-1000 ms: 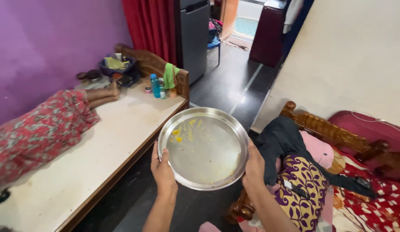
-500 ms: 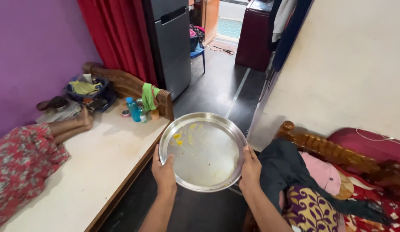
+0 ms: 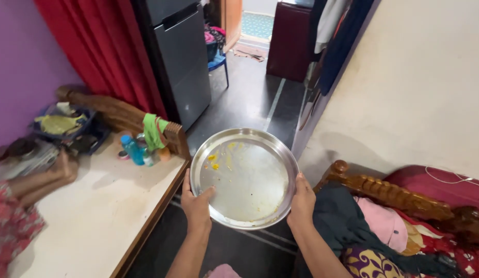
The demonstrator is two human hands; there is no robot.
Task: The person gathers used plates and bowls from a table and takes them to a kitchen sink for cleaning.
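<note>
I have both hands on a round steel plate (image 3: 244,177), held roughly level out in front of me over the dark floor (image 3: 250,103). My left hand (image 3: 197,203) clamps the plate's near-left rim, thumb lying on the inside face and fingers underneath; my right hand (image 3: 303,202) grips the right rim the same way, thumb over the lip. The plate is bare apart from yellow food smears (image 3: 214,160) near its upper-left edge and a few specks low on the right. To my left, the plate's rim sits just beside the wooden edge of a bed (image 3: 103,216) with a pale sheet, where another person's legs (image 3: 39,177) rest; at the bed's far corner stand a blue bottle (image 3: 130,149) and a green cloth (image 3: 152,131) draped on the carved headboard (image 3: 116,110). To my right, the plate's edge is near a second carved wooden frame (image 3: 388,190) piled with dark and pink clothes (image 3: 352,219). Between these two edges runs a narrow strip of floor, and it widens ahead past a grey refrigerator (image 3: 185,56) and red curtain (image 3: 95,46) on the left and a plain cream wall (image 3: 419,87) on the right, towards a doorway with a blue chair (image 3: 217,59) beyond.
</note>
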